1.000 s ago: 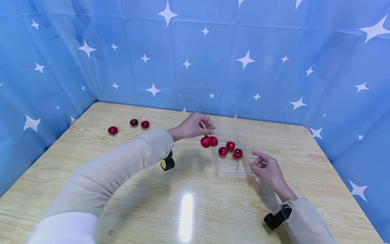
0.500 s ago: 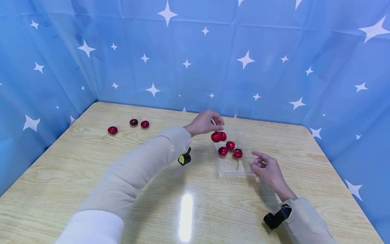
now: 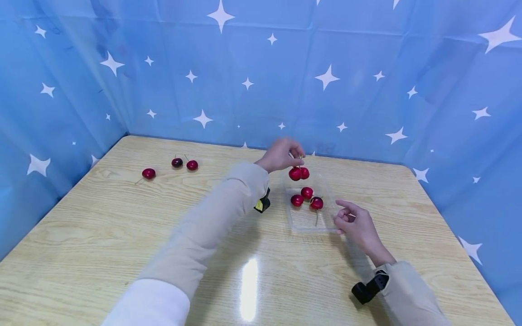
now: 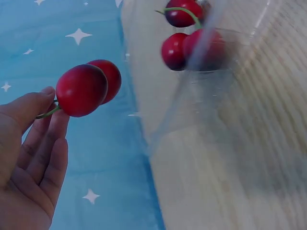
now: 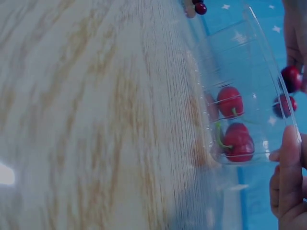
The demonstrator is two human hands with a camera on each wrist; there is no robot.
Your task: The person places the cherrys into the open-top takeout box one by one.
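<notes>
By their green stems, a pair of red cherries point(image 3: 295, 174) hangs from the thumb and fingers of my left hand point(image 3: 281, 154), above the far end of a clear plastic box point(image 3: 311, 230). The left wrist view shows the same held cherries point(image 4: 81, 90) close up, clear of the box wall. Three cherries point(image 3: 297, 200) lie in the box, one with its stem pointing toward me. My right hand point(image 3: 359, 230) pinches the box's right rim near the front corner; the right wrist view has that hand's finger point(image 5: 290, 155) against the rim.
Three more cherries lie on the wooden table point(image 3: 102, 226) at the far left, one of them a dark cherry point(image 3: 177, 162) at the back. A blue star-patterned curtain point(image 3: 261, 59) stands behind the table and along both sides.
My left hand has carried the cherry pair rightward and away from me, from the box's left edge to over its far end. The right hand has stayed at the rim.
</notes>
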